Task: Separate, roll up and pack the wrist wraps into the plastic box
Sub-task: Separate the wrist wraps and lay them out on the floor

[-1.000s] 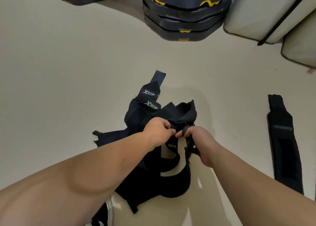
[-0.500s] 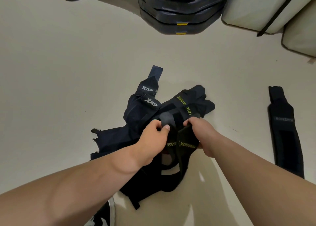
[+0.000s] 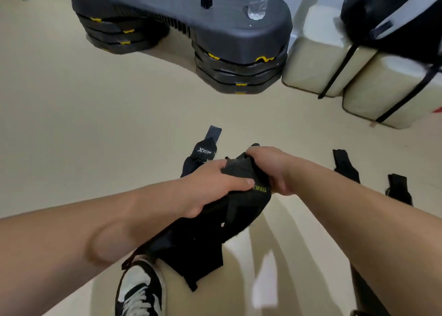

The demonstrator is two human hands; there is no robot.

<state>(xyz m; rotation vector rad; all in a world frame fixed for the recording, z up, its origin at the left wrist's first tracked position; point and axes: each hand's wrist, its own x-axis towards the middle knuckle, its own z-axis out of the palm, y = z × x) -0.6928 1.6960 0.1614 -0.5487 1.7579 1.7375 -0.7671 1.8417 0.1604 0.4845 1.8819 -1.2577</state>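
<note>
At centre, left hand (image 3: 215, 189) and right hand (image 3: 272, 169), grip tight on "YING" wrap (image 3: 241, 210), "XTEP" wrap (image 3: 203, 151) behind.

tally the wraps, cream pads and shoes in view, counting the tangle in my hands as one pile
tangled pile of black fabric wrist wraps: 1
separate black fabric wraps lying at right, partly hidden: 2
cream padded blocks with black straps: 2
black-and-white sneaker: 1
total: 6
</note>
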